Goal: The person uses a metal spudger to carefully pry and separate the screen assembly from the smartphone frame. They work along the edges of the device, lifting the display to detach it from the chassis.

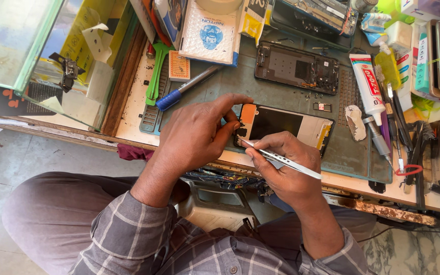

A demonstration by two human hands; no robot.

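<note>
An opened phone (286, 125) lies flat on the grey-green work mat (260, 91), its inside facing up with a black battery and orange tape. My left hand (197, 135) grips the phone's left end between thumb and fingers. My right hand (283, 163) holds silver tweezers (281, 159) like a pen, their tip touching the phone's lower left corner.
A separate dark phone frame (296, 66) lies further back on the mat. A blue-capped pen (182, 89), green plastic tools (155, 76), a white and red glue tube (367, 84) and several hand tools (398, 132) crowd the bench. A glass case (36, 56) stands at left.
</note>
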